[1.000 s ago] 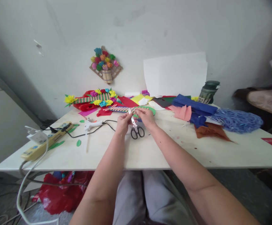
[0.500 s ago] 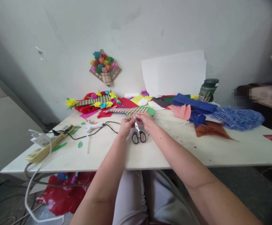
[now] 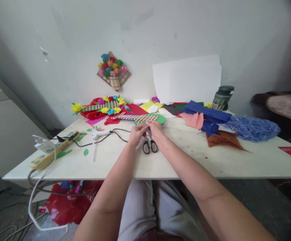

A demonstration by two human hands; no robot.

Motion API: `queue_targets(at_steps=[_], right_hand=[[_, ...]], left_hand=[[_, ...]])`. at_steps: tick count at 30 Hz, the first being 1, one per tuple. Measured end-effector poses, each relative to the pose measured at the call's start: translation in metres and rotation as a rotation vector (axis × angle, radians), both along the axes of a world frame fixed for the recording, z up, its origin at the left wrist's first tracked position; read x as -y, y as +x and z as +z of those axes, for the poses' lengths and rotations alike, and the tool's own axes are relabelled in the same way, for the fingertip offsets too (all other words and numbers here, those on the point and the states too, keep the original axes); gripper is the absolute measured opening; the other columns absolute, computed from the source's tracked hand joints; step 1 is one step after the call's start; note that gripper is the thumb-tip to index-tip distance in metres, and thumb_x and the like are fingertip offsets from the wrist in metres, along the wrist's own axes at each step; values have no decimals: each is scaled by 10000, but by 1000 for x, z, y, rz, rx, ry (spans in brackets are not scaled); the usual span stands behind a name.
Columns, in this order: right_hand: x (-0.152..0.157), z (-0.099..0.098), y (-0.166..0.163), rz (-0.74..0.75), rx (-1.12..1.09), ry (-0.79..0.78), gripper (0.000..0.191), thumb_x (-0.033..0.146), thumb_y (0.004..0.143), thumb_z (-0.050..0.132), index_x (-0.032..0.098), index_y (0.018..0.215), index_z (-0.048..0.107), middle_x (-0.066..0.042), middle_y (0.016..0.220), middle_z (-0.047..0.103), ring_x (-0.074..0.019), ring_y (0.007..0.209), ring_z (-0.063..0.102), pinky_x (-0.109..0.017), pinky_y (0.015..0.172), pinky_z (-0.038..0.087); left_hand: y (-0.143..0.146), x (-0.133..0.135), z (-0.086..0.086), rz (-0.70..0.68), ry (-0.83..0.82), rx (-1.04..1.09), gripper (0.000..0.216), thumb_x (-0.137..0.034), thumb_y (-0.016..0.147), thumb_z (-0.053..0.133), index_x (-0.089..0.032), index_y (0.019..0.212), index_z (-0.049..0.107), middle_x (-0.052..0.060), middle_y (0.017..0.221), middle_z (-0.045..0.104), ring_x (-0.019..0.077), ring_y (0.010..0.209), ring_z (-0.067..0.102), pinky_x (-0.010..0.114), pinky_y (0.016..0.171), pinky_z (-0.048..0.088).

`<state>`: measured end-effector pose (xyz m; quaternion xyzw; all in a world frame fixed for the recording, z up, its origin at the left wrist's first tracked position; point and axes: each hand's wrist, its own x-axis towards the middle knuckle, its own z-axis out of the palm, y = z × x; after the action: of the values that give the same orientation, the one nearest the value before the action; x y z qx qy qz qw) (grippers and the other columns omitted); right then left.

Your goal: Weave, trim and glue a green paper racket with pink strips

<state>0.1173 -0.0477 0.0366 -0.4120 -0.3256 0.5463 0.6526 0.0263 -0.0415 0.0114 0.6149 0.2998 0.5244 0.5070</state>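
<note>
My left hand (image 3: pixel 137 134) and my right hand (image 3: pixel 155 130) meet above the white table (image 3: pixel 210 160), fingers pinched together on a small piece that I cannot make out. Black-handled scissors (image 3: pixel 149 144) lie on the table right under my hands, blades pointing away from me. Just beyond my fingers lies a woven strip lattice (image 3: pixel 137 117) on a green paper disc (image 3: pixel 159 118).
A glue gun (image 3: pixel 100 133) with its black cord and a yellow power strip (image 3: pixel 53 151) lie at the left. Paper flowers on a striped frame (image 3: pixel 101 106), coloured paper sheets (image 3: pixel 205 113), blue shredded paper (image 3: pixel 253 126) and a dark jar (image 3: pixel 222 97) stand behind. A red bag (image 3: pixel 67 204) sits under the table.
My hands have drawn slightly toward me and stay pinched together over the scissors. The view has shifted a little; nothing else on the table has moved.
</note>
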Motion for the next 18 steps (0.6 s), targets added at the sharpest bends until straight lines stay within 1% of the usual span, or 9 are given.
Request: queue_targets(at_steps=[2, 5, 8, 10, 13, 15, 18], right_hand=[[-2, -4, -4, -35, -27, 26, 38, 169, 644, 553, 143, 638, 581, 58, 381, 459, -71, 301, 378, -192, 284, 292], [-8, -11, -8, -128, -81, 100, 23, 166, 605, 579, 143, 606, 577, 50, 447, 505, -73, 390, 446, -189, 361, 353], [-13, -17, -11, -218, -80, 164, 71, 203, 584, 608, 137, 589, 583, 44, 486, 519, -70, 451, 463, -189, 423, 377], [-13, -18, -10, -234, -93, 170, 105, 237, 585, 618, 139, 597, 584, 45, 493, 515, -69, 454, 458, -192, 430, 377], [-9, -16, -7, -188, -137, 125, 132, 270, 606, 611, 148, 652, 592, 37, 516, 538, -72, 436, 463, -192, 403, 368], [-4, -13, -4, -131, -149, 87, 134, 272, 628, 590, 151, 686, 598, 26, 532, 562, -72, 408, 453, -190, 362, 337], [1, -10, 2, -33, -118, 68, 100, 215, 627, 571, 147, 691, 607, 15, 525, 578, -69, 372, 420, -185, 313, 275]], left_hand=[[0, 0, -1, 6, 5, 1, 313, -418, 659, 647, -114, 631, 577, -8, 484, 553, 75, 389, 477, 196, 384, 363], [-1, 0, -1, -1, 15, -10, 296, -392, 660, 654, -120, 600, 554, -33, 453, 504, 59, 368, 440, 191, 379, 349], [-1, 1, -2, -18, 7, -22, 300, -399, 666, 647, -120, 610, 552, -36, 473, 499, 54, 367, 431, 192, 376, 340], [-1, 2, -3, -23, -3, -18, 304, -401, 661, 651, -120, 607, 550, -35, 475, 503, 54, 366, 431, 193, 374, 333], [-2, 2, -3, -21, -4, -2, 302, -396, 655, 659, -118, 608, 552, -25, 476, 525, 59, 373, 445, 194, 379, 332], [-3, 2, -3, -25, -3, 5, 305, -402, 660, 655, -115, 623, 559, -13, 494, 550, 65, 381, 460, 195, 383, 336], [-5, 3, -3, -52, -19, 12, 321, -424, 672, 640, -113, 650, 564, 8, 537, 588, 86, 411, 509, 197, 389, 348]])
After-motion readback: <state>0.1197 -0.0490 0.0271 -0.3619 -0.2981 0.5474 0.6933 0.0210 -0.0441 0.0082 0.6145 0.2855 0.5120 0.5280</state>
